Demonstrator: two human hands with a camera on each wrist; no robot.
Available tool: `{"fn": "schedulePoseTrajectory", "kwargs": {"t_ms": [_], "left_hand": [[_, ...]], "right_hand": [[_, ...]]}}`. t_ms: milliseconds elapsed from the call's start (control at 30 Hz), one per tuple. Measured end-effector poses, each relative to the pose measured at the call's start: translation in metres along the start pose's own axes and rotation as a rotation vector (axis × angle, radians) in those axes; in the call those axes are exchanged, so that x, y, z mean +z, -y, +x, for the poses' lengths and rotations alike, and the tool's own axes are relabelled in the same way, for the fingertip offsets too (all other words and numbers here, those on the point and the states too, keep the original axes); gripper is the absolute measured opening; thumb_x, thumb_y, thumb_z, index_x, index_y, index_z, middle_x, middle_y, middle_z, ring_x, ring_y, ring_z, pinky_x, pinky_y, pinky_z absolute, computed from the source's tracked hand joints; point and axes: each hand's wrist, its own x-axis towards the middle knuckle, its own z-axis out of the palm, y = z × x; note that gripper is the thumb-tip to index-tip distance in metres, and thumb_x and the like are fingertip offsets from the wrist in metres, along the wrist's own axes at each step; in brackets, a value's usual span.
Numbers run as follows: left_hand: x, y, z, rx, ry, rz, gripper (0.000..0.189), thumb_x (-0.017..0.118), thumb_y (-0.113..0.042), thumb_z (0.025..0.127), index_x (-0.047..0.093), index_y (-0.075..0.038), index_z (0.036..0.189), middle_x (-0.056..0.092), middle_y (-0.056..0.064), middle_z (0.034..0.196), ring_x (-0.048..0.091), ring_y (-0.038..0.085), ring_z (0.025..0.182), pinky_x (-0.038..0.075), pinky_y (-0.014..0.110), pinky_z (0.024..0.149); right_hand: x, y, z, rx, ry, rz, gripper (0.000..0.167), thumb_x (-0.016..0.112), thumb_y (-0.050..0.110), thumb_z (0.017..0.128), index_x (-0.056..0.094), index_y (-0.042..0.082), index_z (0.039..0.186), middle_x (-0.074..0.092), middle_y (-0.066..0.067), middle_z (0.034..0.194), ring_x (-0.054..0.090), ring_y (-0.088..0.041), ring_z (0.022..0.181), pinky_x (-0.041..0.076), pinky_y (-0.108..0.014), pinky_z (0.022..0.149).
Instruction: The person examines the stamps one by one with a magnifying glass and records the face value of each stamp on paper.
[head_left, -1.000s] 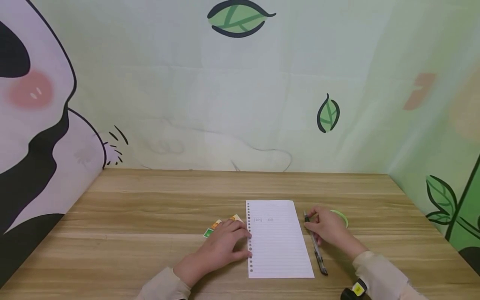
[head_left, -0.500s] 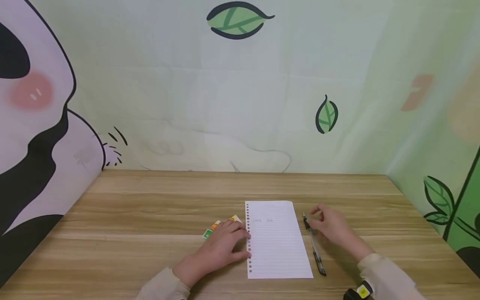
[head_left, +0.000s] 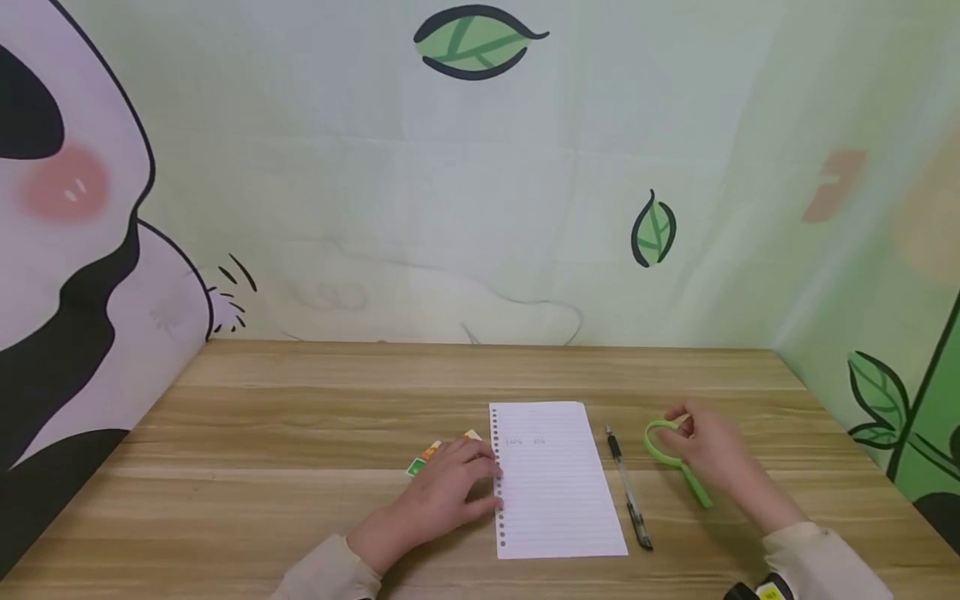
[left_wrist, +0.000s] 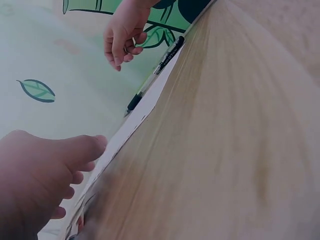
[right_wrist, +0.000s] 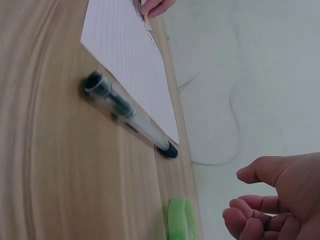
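Observation:
My left hand (head_left: 450,483) rests at the holed left edge of a lined sheet of paper (head_left: 558,500), its fingers relaxed and fingertips on that edge. Colourful cards (head_left: 416,467) stick out from beneath this hand, mostly covered by it. To the right of the sheet lies a clear pen with a black grip (head_left: 628,487). Beyond the pen is a green magnifying glass (head_left: 697,487), and my right hand (head_left: 712,446) overlaps its ring in the head view. In the right wrist view this hand's loosely curled fingers (right_wrist: 262,170) hold nothing and are apart from the green ring (right_wrist: 176,220).
Everything lies on a wood-grain table (head_left: 300,400). A wall (head_left: 375,208) painted with leaves and a panda rises at its back and sides. A few faint handwritten words are near the top of the sheet. A black device with a yellow label (head_left: 768,590) is worn on the right wrist.
My right hand has moved from the pen's tip to the right, over the magnifying glass. The pen stays on the table, and more of the magnifying glass shows. My left hand has stayed in place.

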Motion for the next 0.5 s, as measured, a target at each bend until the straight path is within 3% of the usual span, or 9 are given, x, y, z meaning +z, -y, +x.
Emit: {"fn": "schedulePoseTrajectory", "kwargs": {"t_ms": [300,500], "left_hand": [[-0.010,0.002,0.004,-0.003,-0.110,-0.043,0.026,0.075,-0.027,0.082,0.070,-0.011,0.102,0.064,0.002,0.109,0.059,0.020,0.104,0.048,0.037,0.094],[-0.015,0.011,0.003,-0.037,-0.157,-0.013,0.033,0.079,-0.027,0.078,0.069,-0.010,0.105,0.065,0.004,0.107,0.059,0.022,0.103,0.048,0.040,0.093]], "right_hand": [[-0.009,-0.018,-0.012,0.029,0.026,-0.204,0.028,0.064,0.025,0.089,0.059,-0.002,0.094,0.063,-0.010,0.079,0.054,-0.018,0.067,0.042,-0.030,0.056],[-0.007,-0.027,-0.016,0.028,0.044,-0.220,0.024,0.067,0.026,0.085,0.061,0.003,0.087,0.065,-0.008,0.079,0.055,-0.016,0.067,0.043,-0.030,0.056]]}}
